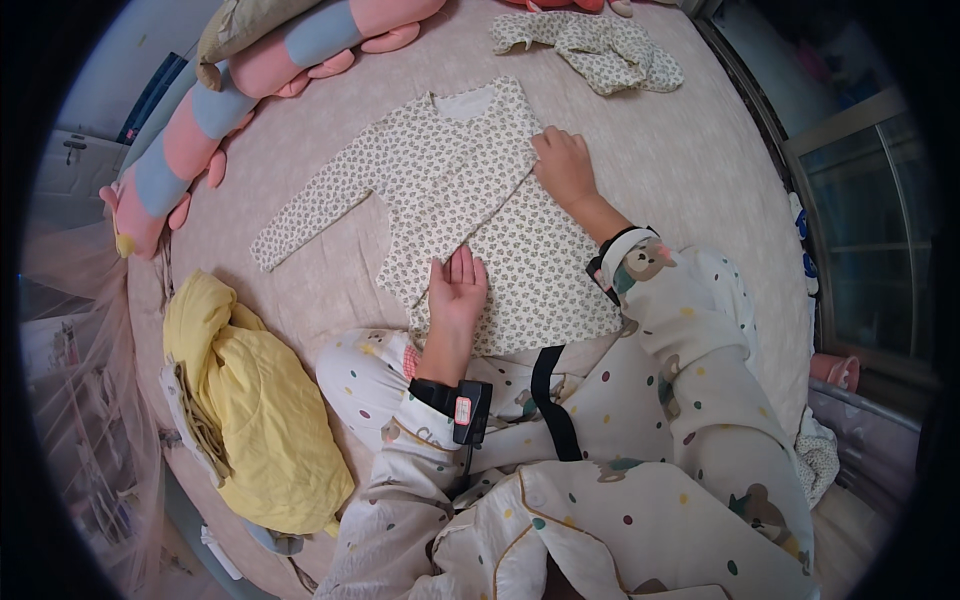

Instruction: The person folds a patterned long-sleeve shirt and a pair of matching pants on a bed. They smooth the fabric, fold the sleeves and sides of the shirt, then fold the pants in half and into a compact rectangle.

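A long-sleeved top with a small floral print lies spread on the bed before me, its neckline pointing away. One sleeve stretches out to the left; the other is folded diagonally across the body of the top. My right hand rests at the top's right edge, by the fold near the shoulder, with fingers curled; whether cloth is pinched between them is hidden. Palm up, my left hand lies on the lower part of the top, its fingertips at the edge of the folded sleeve, fingers extended and holding nothing.
A crumpled garment in matching print lies at the upper right of the bed. Yellow clothing is piled at the left. A long pink and blue caterpillar-shaped plush borders the upper left. Sheer netting hangs at the far left.
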Demonstrator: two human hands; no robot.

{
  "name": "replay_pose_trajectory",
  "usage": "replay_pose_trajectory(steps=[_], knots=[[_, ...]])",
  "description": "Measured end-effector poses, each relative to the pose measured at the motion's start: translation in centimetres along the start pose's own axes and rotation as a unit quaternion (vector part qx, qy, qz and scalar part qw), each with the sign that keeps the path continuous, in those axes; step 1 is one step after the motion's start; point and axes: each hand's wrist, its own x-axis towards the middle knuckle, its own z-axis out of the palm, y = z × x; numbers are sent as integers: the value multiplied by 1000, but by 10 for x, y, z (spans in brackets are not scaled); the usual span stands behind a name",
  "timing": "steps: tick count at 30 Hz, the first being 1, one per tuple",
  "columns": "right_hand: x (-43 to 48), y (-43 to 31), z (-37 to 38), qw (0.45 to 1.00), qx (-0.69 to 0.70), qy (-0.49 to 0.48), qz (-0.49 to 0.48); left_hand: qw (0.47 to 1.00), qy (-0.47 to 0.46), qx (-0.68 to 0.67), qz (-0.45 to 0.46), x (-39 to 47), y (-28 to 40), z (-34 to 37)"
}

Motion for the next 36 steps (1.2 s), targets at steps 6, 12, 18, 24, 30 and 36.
replay_pose_trajectory(steps=[6,12,18,24,30,36], knots=[[-7,28,-7,958,163,19,235,992,-94,80,-3,0,-13,-2],[-13,34,-8,970,105,-15,217,995,-52,89,-3,0,-15,-12],[-6,44,-11,948,142,-108,264,998,-29,56,-25,-1,-7,-19],[3,46,-29,969,129,-108,180,914,-132,345,-166,-29,10,-14],[8,12,-25,967,245,-60,39,580,-216,714,329,1,68,33],[4,-4,-6,968,213,-119,61,357,-86,876,314,23,89,40]])
